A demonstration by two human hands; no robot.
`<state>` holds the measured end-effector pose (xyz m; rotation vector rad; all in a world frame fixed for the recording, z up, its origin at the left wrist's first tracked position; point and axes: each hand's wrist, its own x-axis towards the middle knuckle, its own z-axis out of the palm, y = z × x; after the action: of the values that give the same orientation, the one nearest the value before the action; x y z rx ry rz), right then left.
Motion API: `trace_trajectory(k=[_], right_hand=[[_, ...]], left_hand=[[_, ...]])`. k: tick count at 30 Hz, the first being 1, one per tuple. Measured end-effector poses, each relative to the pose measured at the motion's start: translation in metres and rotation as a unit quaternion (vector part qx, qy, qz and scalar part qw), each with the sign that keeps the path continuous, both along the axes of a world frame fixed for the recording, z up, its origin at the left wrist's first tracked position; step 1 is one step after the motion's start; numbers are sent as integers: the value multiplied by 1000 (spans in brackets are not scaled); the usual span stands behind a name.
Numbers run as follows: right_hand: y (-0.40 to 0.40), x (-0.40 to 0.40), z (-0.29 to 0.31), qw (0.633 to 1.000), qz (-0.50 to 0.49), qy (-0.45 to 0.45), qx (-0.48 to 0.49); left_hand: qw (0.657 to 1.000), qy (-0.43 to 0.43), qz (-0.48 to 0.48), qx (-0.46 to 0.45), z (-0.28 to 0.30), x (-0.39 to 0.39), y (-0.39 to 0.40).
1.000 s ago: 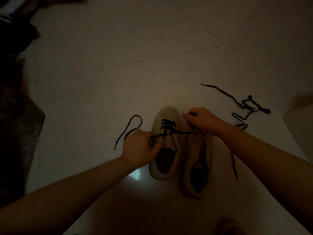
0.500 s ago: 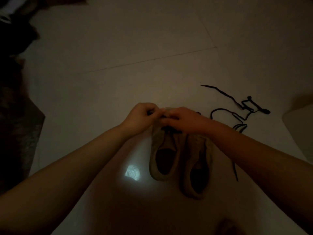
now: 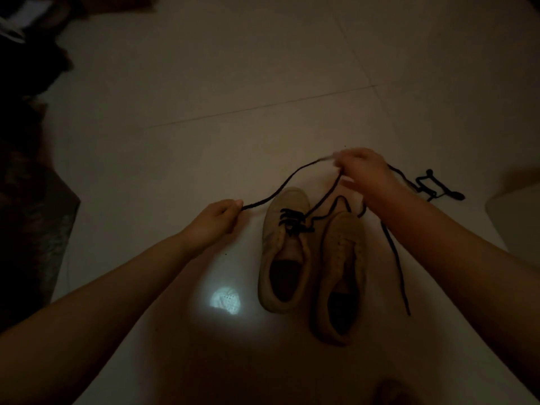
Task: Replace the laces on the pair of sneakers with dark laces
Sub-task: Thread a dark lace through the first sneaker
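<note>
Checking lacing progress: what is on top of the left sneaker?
Dark lace crosses the left sneaker near the toe; its ends rise to the left hand and right hand. Eyelets underneath are hidden.

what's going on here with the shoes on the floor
A person is lacing a pair of tan sneakers on a tiled floor. The left sneaker has a dark lace through its front eyelets only; the left hand and right hand each hold part of it, raised. The right sneaker shows no lace. A second dark lace lies beside it.
</note>
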<state>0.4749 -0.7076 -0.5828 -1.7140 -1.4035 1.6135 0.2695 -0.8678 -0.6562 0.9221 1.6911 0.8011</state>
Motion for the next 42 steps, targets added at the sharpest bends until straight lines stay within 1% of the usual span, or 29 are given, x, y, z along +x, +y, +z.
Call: trace_trajectory(k=[1,2,3,4,6,7,8,10,12,15,17,19,22,23,24,25,26,27,28,29,30,32,34,36,39,42], right_hand=[[-3,-1,-6,992,10,-101,82],[-8,-3,-9,979,37,-139,143],[-15,-7,-10,973,87,-140,164],[-23,-11,-9,967,167,-125,150],[-39,-22,-8,932,335,-124,56],[-46,-26,-9,916,382,-120,32],[-50,-28,-10,914,388,-110,38],[-51,-29,-10,939,332,-72,56],[-47,-26,-9,953,291,-50,63],[-44,-19,-13,948,302,-57,86],[-46,-17,-16,940,318,-77,96],[-49,-17,-16,935,332,-82,98],[-51,-16,-15,941,324,-66,68],[-51,-14,-16,937,328,-92,84],[-51,-12,-16,920,347,-141,114],[-52,-10,-17,893,381,-199,137],[-55,-9,-16,858,428,-250,136],[-58,-8,-17,824,477,-282,114],[-62,-7,-19,800,516,-294,84],[-67,-8,-21,790,535,-294,55],[-71,-8,-23,793,538,-285,29],[-76,-10,-30,815,514,-268,-5],[-78,-13,-34,844,470,-259,-11],[-78,-16,-36,869,431,-241,-17],[-78,-20,-37,874,425,-234,-23],[-75,-20,-40,883,406,-234,8]], left_hand=[[996,-84,34,-11,5,6,5],[984,-167,65,-17,11,12,12],[967,-239,91,-15,19,18,19],[950,-291,112,-5,27,24,27],[924,-357,137,25,41,34,39],[915,-373,146,40,46,38,44],[912,-378,152,53,49,40,48],[917,-359,158,73,54,42,52],[937,-305,147,80,54,41,50],[967,-230,94,50,48,42,37],[979,-193,61,24,41,45,28],[980,-179,83,13,37,46,24],[980,-152,125,5,35,41,21],[978,-151,141,2,33,41,20],[976,-150,158,-1,30,41,18],[973,-151,173,-5,27,42,16],[972,-151,181,-9,24,44,14],[971,-149,184,-13,22,46,12],[973,-144,182,-15,20,49,10],[974,-136,178,-16,17,50,8],[978,-119,172,-15,13,51,7],[984,-76,160,-14,7,51,5],[986,-57,156,-18,2,51,4],[984,-55,169,-23,-3,52,3],[981,-60,182,-20,-10,53,3],[982,-41,184,-19,-14,55,4]])
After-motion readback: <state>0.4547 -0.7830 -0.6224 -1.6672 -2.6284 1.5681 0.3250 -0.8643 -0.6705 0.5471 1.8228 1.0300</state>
